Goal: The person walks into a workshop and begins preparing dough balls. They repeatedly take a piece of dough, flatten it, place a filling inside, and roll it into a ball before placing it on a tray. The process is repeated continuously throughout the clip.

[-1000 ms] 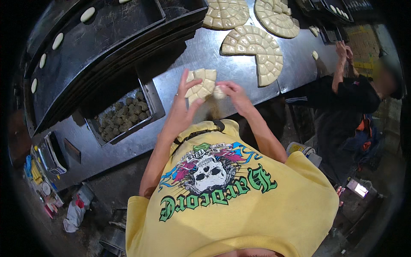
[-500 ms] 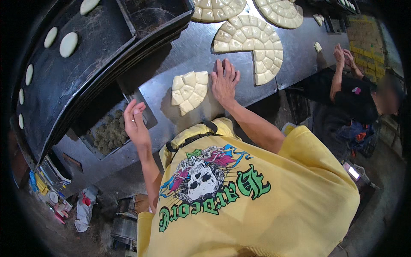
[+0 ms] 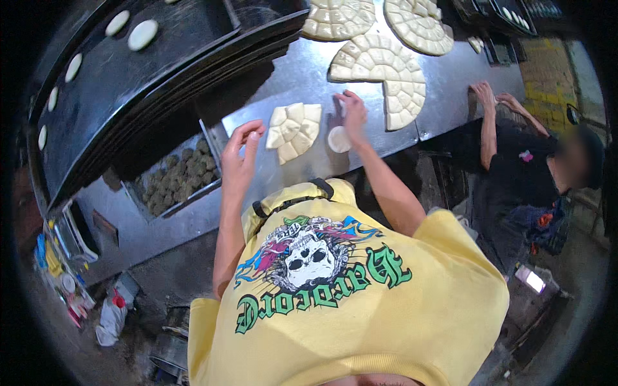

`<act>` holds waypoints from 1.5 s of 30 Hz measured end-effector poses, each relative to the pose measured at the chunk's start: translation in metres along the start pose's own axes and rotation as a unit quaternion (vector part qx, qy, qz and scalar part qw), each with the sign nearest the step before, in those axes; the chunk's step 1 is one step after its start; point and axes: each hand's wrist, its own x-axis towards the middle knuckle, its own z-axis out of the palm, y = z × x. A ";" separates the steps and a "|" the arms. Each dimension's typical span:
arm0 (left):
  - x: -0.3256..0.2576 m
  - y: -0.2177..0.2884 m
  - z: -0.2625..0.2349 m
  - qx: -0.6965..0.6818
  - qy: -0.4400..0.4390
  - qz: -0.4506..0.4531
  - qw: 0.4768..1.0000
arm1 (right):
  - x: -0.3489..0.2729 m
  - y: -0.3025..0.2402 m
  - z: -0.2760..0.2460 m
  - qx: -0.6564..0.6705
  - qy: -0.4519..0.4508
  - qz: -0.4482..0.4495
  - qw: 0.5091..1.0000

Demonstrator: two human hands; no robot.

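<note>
My left hand [image 3: 241, 151] is lifted above the steel counter [image 3: 302, 77] with its fingers curled toward each other. Whether it holds anything is unclear. It hangs between the tray of dark filling balls [image 3: 174, 177] and a small slab of scored pale dough [image 3: 293, 128]. My right hand [image 3: 351, 110] rests with fingers spread on the counter, just right of that slab. A small round dough disc [image 3: 339, 139] lies beside my right wrist. My yellow printed shirt fills the lower picture.
Big scored dough rounds [image 3: 380, 58] lie further back, one with a wedge gone. A stack of black baking trays [image 3: 148, 71] carrying dough discs [image 3: 143, 34] stands at the left. Another person in black [image 3: 515, 167] leans on the counter at the right.
My left hand went from the dough slab to the filling tray and has now risen toward the slab. My right hand slid right off the slab. A round disc now lies by it.
</note>
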 end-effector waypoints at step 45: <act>0.036 -0.119 0.037 0.190 0.075 0.008 0.979 | 0.015 -0.076 0.029 -0.182 -0.322 -0.156 0.916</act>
